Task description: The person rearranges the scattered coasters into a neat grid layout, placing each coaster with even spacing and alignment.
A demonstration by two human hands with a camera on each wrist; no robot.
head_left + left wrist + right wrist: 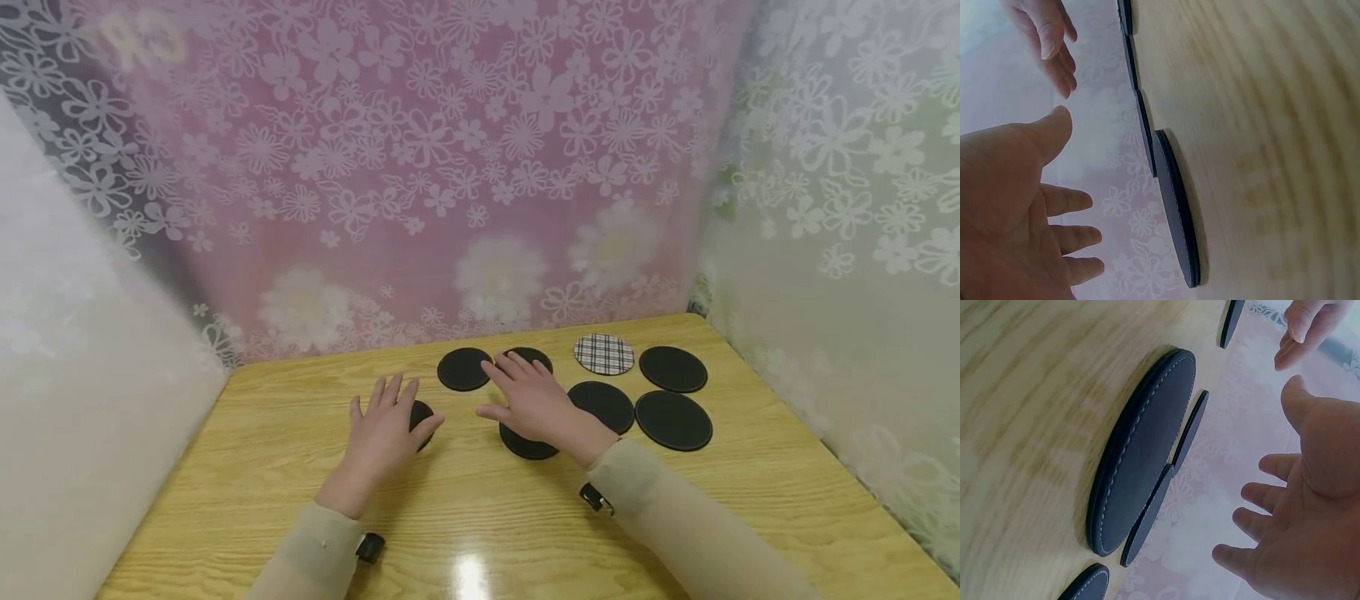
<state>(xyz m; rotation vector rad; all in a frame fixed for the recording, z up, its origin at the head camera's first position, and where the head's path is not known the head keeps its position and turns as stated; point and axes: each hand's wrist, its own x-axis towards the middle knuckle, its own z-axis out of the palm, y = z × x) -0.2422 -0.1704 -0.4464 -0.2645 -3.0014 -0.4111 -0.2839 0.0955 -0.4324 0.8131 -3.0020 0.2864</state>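
Observation:
My left hand hovers with spread fingers above a black round coaster, partly hiding it. The left wrist view shows a gap between this hand and the thick-edged coaster below. Over to the right, my right hand is also raised, its fingers extended and holding nothing. It partly covers a near black coaster and a far one. Stitching runs round the rim of the near coaster in the right wrist view.
Several more black coasters lie flat on the wooden table, such as one at the back and one at the right. A single plaid coaster lies among them. Flower-patterned curtains surround the table's back and sides.

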